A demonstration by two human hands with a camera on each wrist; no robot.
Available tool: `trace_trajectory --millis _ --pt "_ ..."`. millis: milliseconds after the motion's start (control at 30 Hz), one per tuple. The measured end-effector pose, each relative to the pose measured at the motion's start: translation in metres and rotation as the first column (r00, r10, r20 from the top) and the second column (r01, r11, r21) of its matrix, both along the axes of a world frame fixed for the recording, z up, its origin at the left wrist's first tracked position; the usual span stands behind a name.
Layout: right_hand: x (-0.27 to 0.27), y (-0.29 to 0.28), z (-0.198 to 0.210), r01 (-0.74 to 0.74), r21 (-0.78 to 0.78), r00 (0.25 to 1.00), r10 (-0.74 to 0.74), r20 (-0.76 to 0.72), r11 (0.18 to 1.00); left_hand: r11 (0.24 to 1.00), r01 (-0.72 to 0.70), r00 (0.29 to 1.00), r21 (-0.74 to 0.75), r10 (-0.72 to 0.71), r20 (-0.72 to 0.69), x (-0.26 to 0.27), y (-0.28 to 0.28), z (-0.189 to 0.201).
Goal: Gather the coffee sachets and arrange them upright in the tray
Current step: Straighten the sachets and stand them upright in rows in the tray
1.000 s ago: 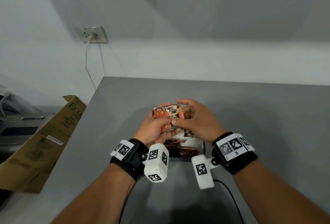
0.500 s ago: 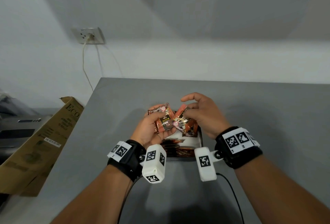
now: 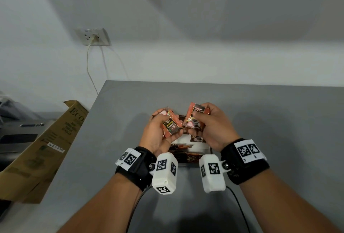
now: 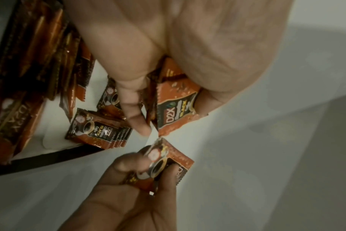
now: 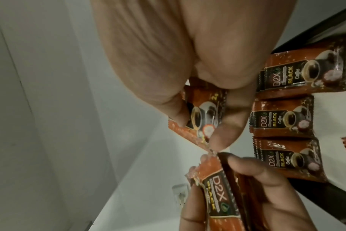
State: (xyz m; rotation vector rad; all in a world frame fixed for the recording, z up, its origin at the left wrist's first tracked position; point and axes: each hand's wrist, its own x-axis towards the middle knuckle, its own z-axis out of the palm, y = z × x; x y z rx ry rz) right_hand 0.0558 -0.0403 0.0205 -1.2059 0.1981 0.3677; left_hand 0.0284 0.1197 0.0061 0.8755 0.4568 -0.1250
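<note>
Small orange-and-black coffee sachets are the task's objects. My left hand [image 3: 164, 132] grips a small stack of sachets [image 3: 172, 125] above the tray's left side; the left wrist view shows that stack [image 4: 176, 112] held between thumb and fingers. My right hand [image 3: 203, 121] pinches a single sachet [image 3: 194, 119], a little to the right of the stack and apart from it, also visible as the single sachet [image 5: 67, 118]. Below both hands lies the black-rimmed white tray [image 3: 204, 148]. Several sachets [image 5: 282, 120] stand in rows inside the tray.
The grey table [image 3: 270, 121] stretches to the right and back. A cardboard box [image 3: 46, 149] leans by the table's left edge. A wall socket [image 3: 93, 36] with a cable sits behind. A black cable [image 3: 240, 210] runs along the near side.
Both hands held one stack together; now the right hand has drawn one sachet off to the right, and the left hand keeps the rest, tilted leftward.
</note>
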Motion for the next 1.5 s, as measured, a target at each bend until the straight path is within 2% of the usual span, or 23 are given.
trace_trajectory --millis 167,300,367,433,467,533,633,667,733,833,1000,1067,1267,1333,1400,1500 --pt "-0.013 0.009 -0.005 -0.162 -0.073 0.986 0.159 -0.038 0.984 0.995 -0.024 0.995 0.1 0.014 0.095 0.001 -0.005 -0.002" --pt "-0.012 0.009 -0.005 -0.09 -0.224 0.994 0.1 0.037 0.971 0.986 0.042 0.993 0.161 -0.059 0.098 -0.003 -0.003 -0.002" --pt "-0.007 0.002 0.0 -0.065 -0.404 0.983 0.128 0.131 0.912 0.971 0.122 0.989 0.207 -0.136 0.054 -0.006 0.0 -0.001" --pt "-0.002 -0.004 0.008 -0.041 -0.609 0.951 0.218 0.22 0.792 0.932 0.202 0.976 0.3 -0.216 0.016 -0.008 0.001 0.0" --pt "0.0 -0.005 0.012 -0.03 -0.628 0.941 0.234 0.244 0.777 0.907 0.23 0.969 0.353 -0.248 0.004 -0.009 0.0 0.0" --pt "0.004 -0.005 0.015 0.002 -0.531 0.952 0.16 0.26 0.847 0.879 0.251 0.964 0.405 -0.266 -0.019 -0.011 0.0 0.0" --pt "0.009 -0.007 0.014 0.079 -0.389 0.981 -0.001 0.196 0.918 0.927 0.193 0.98 0.323 -0.2 -0.011 -0.011 0.004 -0.003" --pt "0.009 -0.007 0.012 0.063 -0.328 0.989 -0.014 0.149 0.943 0.941 0.166 0.985 0.294 -0.174 0.0 -0.011 0.006 -0.004" --pt "0.005 -0.003 0.006 -0.035 -0.248 0.996 0.054 0.068 0.968 0.956 0.143 0.988 0.256 -0.154 0.024 -0.011 0.006 -0.004" --pt "-0.002 0.006 -0.003 -0.159 -0.236 0.985 0.172 0.034 0.959 0.961 0.163 0.983 0.224 -0.178 0.045 -0.013 0.0 -0.001" --pt "0.004 0.0 -0.002 -0.016 -0.212 0.999 0.025 0.039 0.977 0.987 0.158 0.987 0.036 -0.158 0.016 -0.015 0.005 0.001" --pt "0.004 -0.005 -0.002 -0.033 -0.209 0.998 0.045 0.052 0.977 0.986 0.161 0.986 0.049 -0.163 0.042 -0.016 0.008 0.0" --pt "-0.013 0.005 -0.002 -0.186 -0.133 0.981 0.191 0.032 0.974 0.966 0.146 0.985 0.211 -0.161 0.056 -0.017 0.002 -0.002" --pt "-0.016 0.011 -0.006 -0.186 -0.149 0.978 0.197 0.066 0.971 0.957 0.158 0.983 0.243 -0.175 0.048 -0.018 -0.002 -0.001" --pt "-0.016 0.011 -0.006 -0.106 -0.196 0.984 0.132 0.123 0.975 0.954 0.188 0.981 0.234 -0.192 -0.005 -0.018 -0.003 0.0" --pt "-0.012 0.003 0.001 0.026 -0.374 0.939 0.106 0.329 0.927 0.954 0.271 0.957 0.129 -0.253 -0.142 -0.016 0.008 -0.003"
